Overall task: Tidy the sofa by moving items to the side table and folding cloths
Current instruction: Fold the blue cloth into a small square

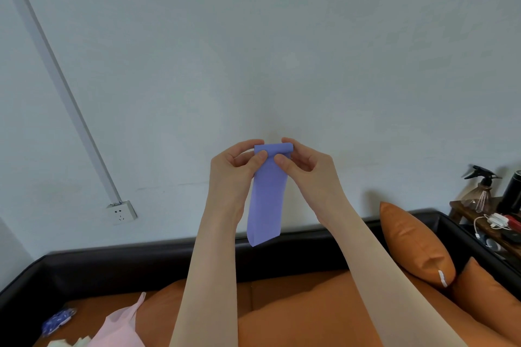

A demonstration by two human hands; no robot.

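Observation:
A narrow purple cloth strip [267, 200] hangs in the air in front of the wall, its top end rolled over. My left hand [234, 175] pinches the left side of that rolled top with thumb and fingers. My right hand [307, 169] pinches the right side of it in the same way. Below lies the orange sofa [296, 304] with its black frame. A pink cloth [118, 327] and a blue patterned cloth [57, 321] lie on the seat at the lower left. The wooden side table [462, 211] stands at the far right.
Two orange cushions [414, 245] lean at the sofa's right end. On the side table are a spray bottle [482, 186], a dark cylinder [513, 191] and a white cable [493, 220]. A wall socket [121, 212] sits low at the left.

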